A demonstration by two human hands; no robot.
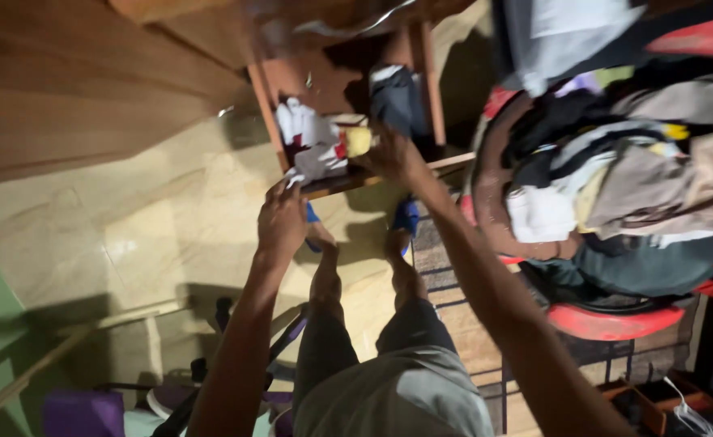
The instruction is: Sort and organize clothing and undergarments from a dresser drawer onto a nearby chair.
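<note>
White cloth point(312, 146) w/ red patches sits bunched on the low wooden shelf point(348, 182), just past our fingertips on both sides. Our left hand point(282, 217) is at the shelf's front edge, fingers point(279, 194) curled, tips touching the cloth's lower corner; we can't tell if they've pinched it or only rest on it. Our right hand point(393, 158) reaches in from the other side, fingers spread approx. halfway, next to a small yellow item point(358, 141); blur hides whether anything is gripped.

Risks as we judge them: the cloth hangs at the shelf lip, so a loose one-hand pull could drag it off onto the tile floor point(129, 218). The yellow item sits just beside the right fingers & touching the cloth, so it could get swept out with it. A dark blue folded garment point(397, 97) stands just beyond the right fingers, leaning; a knock might tip it. Light is dim and the view is blurred, so a misjudged grab is likely.

Containers: the shelf compartment holds the white cloth, yellow item & blue garment. To the right of the right hand, well apart, a red laundry basket point(615, 320) is piled high w/ mixed clothes point(615, 178): white, grey, tan, black, heaped above the rim, so the top pieces could slide off if bumped.
</note>
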